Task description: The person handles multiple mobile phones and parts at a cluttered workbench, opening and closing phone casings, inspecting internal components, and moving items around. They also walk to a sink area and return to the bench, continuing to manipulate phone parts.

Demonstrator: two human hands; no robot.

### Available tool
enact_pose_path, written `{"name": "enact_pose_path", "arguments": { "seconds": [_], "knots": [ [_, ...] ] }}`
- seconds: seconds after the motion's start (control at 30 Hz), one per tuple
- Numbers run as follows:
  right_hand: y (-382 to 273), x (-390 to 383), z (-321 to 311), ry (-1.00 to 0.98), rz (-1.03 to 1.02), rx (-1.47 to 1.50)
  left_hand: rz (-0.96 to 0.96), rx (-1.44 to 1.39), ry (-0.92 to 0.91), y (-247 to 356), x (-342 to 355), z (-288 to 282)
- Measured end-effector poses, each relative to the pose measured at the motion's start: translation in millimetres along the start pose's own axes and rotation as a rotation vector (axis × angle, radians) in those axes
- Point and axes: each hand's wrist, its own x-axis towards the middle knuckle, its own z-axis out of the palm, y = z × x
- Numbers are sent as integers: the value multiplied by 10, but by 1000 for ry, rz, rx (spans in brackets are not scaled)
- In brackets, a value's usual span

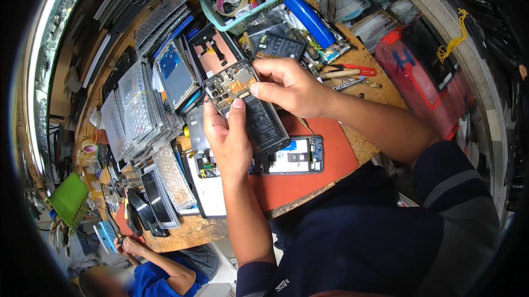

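Note:
Both hands hold an opened smartphone (261, 122) tilted above the bench. Its black battery and upper circuit board are bare, with a copper-coloured patch on the board. My left hand (230, 145) grips it along the near left side, thumb on the board's lower edge. At the top right corner, my right hand (292, 88) has its thumb by the copper patch and its fingers curled behind. Below, a second opened phone (300, 159) lies on the red-brown mat (336, 151), its pale battery and blue board showing; the held phone and my left arm partly hide it.
Stacked bubble-wrapped packets (132, 112) stand at left, beside phones in a tray (157, 195). Behind are a green basket (234, 21) of tape and parts, a blue cylinder (309, 20) and red-handled pliers (352, 69). At lower left sits another person (171, 275) in blue.

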Motion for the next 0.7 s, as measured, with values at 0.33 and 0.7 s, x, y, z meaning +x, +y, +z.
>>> {"name": "enact_pose_path", "arguments": {
  "seconds": [0.33, 0.7],
  "knots": [
    [38, -3, 13, 27, -66, -137, 1, 25, -23, -55, 15, -56],
    [-9, -8, 32, 81, -107, -161, 7, 0, -74, -60, 45, -53]
  ]
}}
